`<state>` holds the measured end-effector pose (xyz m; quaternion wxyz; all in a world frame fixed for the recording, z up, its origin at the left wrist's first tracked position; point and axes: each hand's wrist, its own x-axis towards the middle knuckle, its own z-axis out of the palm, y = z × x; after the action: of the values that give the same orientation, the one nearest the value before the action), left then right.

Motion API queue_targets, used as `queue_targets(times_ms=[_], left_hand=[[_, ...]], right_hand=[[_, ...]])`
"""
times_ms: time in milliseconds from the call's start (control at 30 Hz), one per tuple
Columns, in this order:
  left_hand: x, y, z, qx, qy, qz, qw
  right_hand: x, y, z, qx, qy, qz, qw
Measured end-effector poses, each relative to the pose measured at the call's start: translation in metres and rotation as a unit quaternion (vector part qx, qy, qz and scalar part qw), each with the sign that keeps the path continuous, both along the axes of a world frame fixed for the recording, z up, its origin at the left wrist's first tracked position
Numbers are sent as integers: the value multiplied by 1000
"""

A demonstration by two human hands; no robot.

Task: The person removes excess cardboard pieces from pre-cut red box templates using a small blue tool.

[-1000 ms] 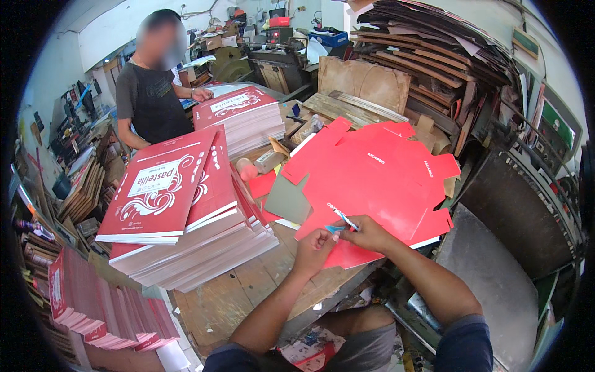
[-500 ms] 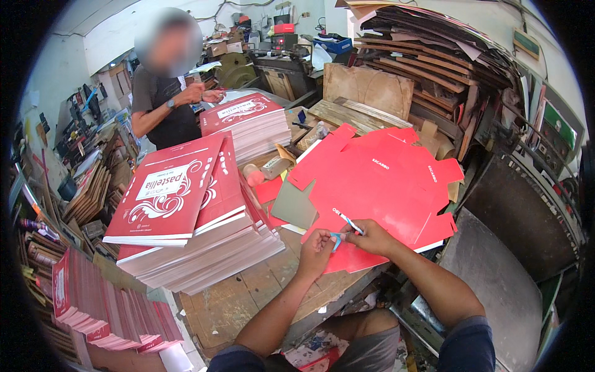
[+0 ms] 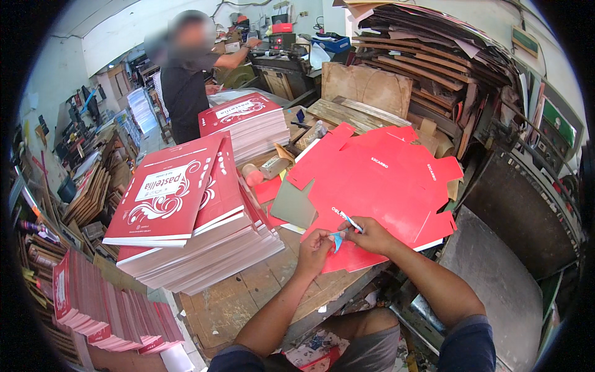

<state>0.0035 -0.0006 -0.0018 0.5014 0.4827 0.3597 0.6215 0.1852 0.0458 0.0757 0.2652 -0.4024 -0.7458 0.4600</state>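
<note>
My right hand [image 3: 369,238] is closed around a slim white-and-blue pen-like tool [image 3: 349,220], its upper end pointing up and left. My left hand [image 3: 314,249] pinches a small light-blue piece [image 3: 336,242], too small to make out further, right beside the right hand's fingertips. Both hands are above the near edge of a flat red die-cut cardboard sheet [image 3: 384,180] with tabs and white lettering. Under the sheet's left side shows a grey-green board [image 3: 292,203].
Tall stacks of printed red sheets stand to the left [image 3: 204,260] and farther back [image 3: 248,127] on the wooden table [image 3: 248,304]. Another person [image 3: 186,93] is at the far left. Piled boards [image 3: 427,68] rise at the back right; a dark metal machine [image 3: 527,211] stands at right.
The other person has turned and shifted right, stretching an arm toward the machine at the back. My hands stay nearly in place, with the pen-like tool and blue piece slightly shifted.
</note>
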Motion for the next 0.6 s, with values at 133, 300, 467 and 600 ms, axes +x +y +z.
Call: queue_targets(times_ms=[133,300,467,600], left_hand=[[0,1,-1,0,3,-5,1000],[2,0,-1,4,-10,-2,1000],[1,-1,2,8,7,-3,1000],[0,-4,6,-10,17,-10,1000]], right_hand=[[1,2,-5,13,10,2,1000],[1,3,-5,32,14,-2,999],[1,1,-1,15,14,-4,1000],[2,1,-1,29,7,-3,1000]])
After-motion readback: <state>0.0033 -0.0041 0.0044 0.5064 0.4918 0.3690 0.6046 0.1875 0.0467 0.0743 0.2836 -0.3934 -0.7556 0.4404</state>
